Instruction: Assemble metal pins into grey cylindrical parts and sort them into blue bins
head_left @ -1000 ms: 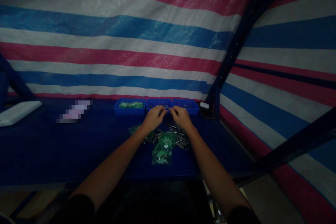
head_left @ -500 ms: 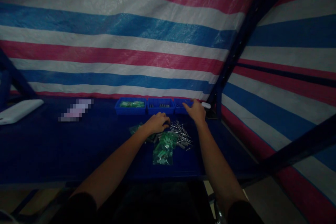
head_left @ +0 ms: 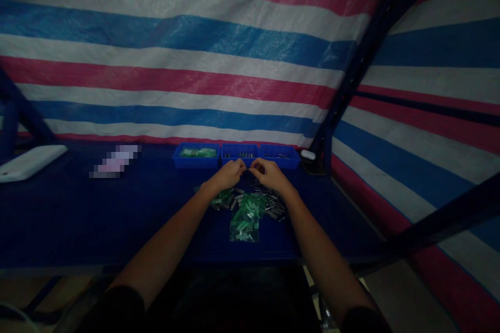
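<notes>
My left hand [head_left: 228, 174] and my right hand [head_left: 269, 174] meet fingertip to fingertip above the blue table [head_left: 117, 208], both pinched on a small thin part I cannot make out. Below them lie a pile of small metal pins [head_left: 269, 202] and green plastic bags [head_left: 244, 218] of small parts. Three blue trays stand just behind my hands: the left tray [head_left: 196, 155] holds green pieces, the middle tray [head_left: 239, 152] dark small parts, the right tray [head_left: 280, 155] a few pins.
A white flat object [head_left: 31, 161] lies at the table's far left. A small white item [head_left: 308, 155] sits by a dark blue frame post [head_left: 324, 151] right of the trays. A striped tarpaulin [head_left: 175, 62] closes off the back and right side.
My right hand came back from the right tray to meet my left hand. My left hand rose from the pile on the table to join it in a pinch.
</notes>
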Available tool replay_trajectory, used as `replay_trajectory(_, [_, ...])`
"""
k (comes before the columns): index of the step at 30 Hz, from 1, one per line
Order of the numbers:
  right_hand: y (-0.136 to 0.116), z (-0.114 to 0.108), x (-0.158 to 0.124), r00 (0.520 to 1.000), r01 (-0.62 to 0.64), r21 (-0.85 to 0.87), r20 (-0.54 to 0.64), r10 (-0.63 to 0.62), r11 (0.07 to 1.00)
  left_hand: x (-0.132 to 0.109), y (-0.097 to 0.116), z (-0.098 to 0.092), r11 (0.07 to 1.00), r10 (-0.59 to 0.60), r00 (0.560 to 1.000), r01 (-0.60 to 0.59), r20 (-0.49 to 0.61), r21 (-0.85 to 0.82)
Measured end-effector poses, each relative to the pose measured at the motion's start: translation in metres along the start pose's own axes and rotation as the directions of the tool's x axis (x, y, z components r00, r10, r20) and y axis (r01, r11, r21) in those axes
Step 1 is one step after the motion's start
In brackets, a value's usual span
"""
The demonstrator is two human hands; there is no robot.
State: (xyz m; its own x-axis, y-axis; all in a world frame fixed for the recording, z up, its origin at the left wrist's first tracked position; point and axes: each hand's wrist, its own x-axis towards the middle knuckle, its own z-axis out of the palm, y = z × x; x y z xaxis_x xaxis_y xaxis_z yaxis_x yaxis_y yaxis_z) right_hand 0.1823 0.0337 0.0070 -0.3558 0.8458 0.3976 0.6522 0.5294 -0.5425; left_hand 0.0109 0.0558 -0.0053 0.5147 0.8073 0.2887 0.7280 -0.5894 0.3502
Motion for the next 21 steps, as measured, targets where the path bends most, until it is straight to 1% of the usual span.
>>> replay_trajectory(4, [-0.004, -0.001, 0.000, 0.998, 0.001, -0.046, -0.055, -0.003, 0.999, 0.000, 0.002, -0.002, 0.998, -0.028, 0.999, 0.027, -0.037, -0.049])
replay_trajectory(8, [-0.006, -0.006, -0.001, 0.996, 0.020, -0.091, -0.088, -0.028, 0.996, -0.001, 0.012, -0.003, 0.996, -0.089, 0.992, 0.090, -0.094, 0.003])
replay_trajectory(12, [-0.012, -0.008, -0.002, 0.995, 0.041, -0.147, -0.086, -0.054, 0.988, -0.003, 0.017, -0.005, 0.980, -0.188, 0.961, 0.198, -0.204, 0.028])
replay_trajectory(15, [-0.017, -0.010, -0.003, 0.993, 0.020, -0.238, -0.110, -0.047, 0.971, -0.005, 0.020, -0.006, 0.970, -0.231, 0.944, 0.242, -0.234, 0.017])
replay_trajectory(17, [-0.017, -0.015, -0.003, 0.985, -0.038, -0.300, -0.173, -0.015, 0.953, -0.006, 0.022, -0.004, 0.972, -0.227, 0.951, 0.234, -0.210, 0.008])
replay_trajectory(18, [-0.014, -0.019, -0.002, 0.974, -0.085, -0.322, -0.227, 0.011, 0.943, -0.006, 0.023, -0.003, 0.975, -0.216, 0.960, 0.220, -0.177, 0.007])
replay_trajectory(19, [-0.010, -0.023, -0.002, 0.954, -0.148, -0.336, -0.298, 0.044, 0.930, -0.007, 0.024, -0.001, 0.980, -0.195, 0.973, 0.198, -0.127, 0.009])
replay_trajectory(20, [-0.004, -0.028, -0.001, 0.923, -0.225, -0.339, -0.374, 0.089, 0.914, -0.007, 0.025, 0.002, 0.987, -0.161, 0.985, 0.162, -0.069, 0.018])
replay_trajectory(21, [0.003, -0.033, -0.001, 0.883, -0.313, -0.330, -0.447, 0.144, 0.891, -0.008, 0.026, 0.004, 0.992, -0.118, 0.993, 0.119, -0.011, 0.035])
